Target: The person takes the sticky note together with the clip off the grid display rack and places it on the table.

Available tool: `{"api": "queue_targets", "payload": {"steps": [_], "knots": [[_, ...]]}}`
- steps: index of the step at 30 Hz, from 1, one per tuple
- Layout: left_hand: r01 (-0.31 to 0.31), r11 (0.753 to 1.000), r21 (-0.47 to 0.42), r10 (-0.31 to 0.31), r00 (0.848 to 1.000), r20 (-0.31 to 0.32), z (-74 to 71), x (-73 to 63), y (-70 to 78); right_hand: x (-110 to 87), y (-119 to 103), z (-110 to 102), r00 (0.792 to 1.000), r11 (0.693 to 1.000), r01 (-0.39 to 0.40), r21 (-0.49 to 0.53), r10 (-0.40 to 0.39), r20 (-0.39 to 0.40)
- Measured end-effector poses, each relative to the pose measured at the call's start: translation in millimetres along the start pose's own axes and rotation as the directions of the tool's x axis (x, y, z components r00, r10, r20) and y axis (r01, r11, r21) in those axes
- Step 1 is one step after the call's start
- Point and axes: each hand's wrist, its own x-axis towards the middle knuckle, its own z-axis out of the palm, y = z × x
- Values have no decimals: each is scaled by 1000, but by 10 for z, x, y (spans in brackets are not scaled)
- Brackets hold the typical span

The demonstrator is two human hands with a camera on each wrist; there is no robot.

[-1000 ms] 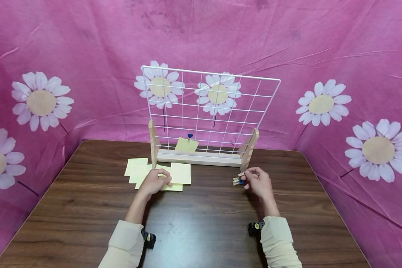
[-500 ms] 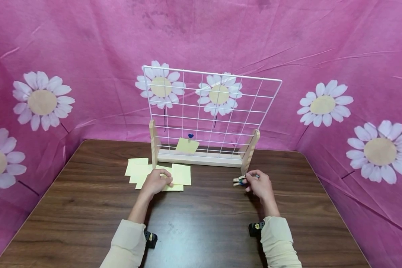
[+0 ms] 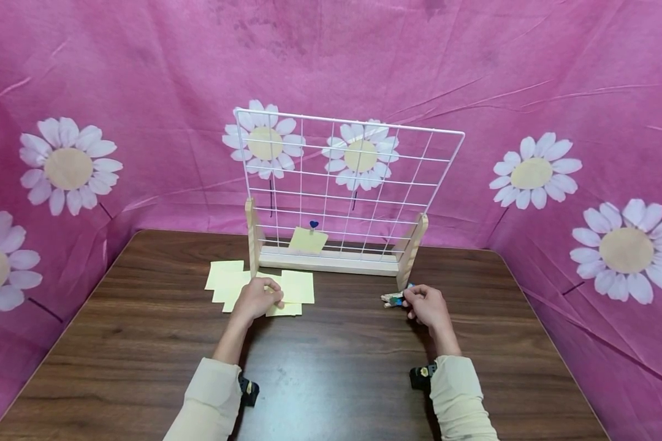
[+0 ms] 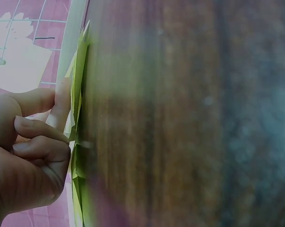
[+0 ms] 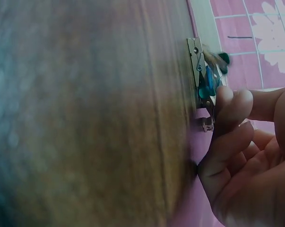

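Note:
My left hand [image 3: 258, 298] is over the overlapping yellow sticky notes [image 3: 230, 286], pinching one sticky note [image 3: 299, 286] by its near left corner. In the left wrist view, the fingertips meet the sheets [image 4: 78, 90], whose upper end stands a little off the table. My right hand [image 3: 427, 303] pinches at a small cluster of wooden clothespins [image 3: 393, 299] with blue and green hearts. In the right wrist view, one clothespin [image 5: 196, 71] shows its spring, and my fingertips are right beside a blue heart [image 5: 208, 82]; the fingers partly hide the rest.
A white wire grid [image 3: 344, 177] stands in a wooden base [image 3: 331, 262] behind the hands. A blue-heart clothespin [image 3: 314, 225] fixes a sticky note [image 3: 308, 239] low on it. Pink flowered cloth [image 3: 171, 73] surrounds the brown table [image 3: 331, 361].
My right hand has lowered a clothespin from above the cluster down to it, and the clothespins have shifted slightly. The left hand has barely moved; its note tips slightly lower.

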Motion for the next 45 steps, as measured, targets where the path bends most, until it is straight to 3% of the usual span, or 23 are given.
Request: {"api": "queue_targets", "payload": {"steps": [17, 31, 39, 45], "knots": [[-14, 1000, -10, 14, 999, -42, -34, 10, 28, 39, -40, -9, 999, 1000, 1, -3, -1, -46], [-32, 993, -110, 27, 998, -47, -24, -6, 19, -2, -109, 46, 995, 997, 78, 3, -77, -69], [-49, 977, -205, 42, 999, -34, -12, -20, 18, -27, -138, 138, 991, 994, 110, 4, -109, -78], [-25, 966, -258, 24, 1000, -11, -13, -31, 19, -28, -185, 162, 987, 991, 137, 4, -136, -82]]}}
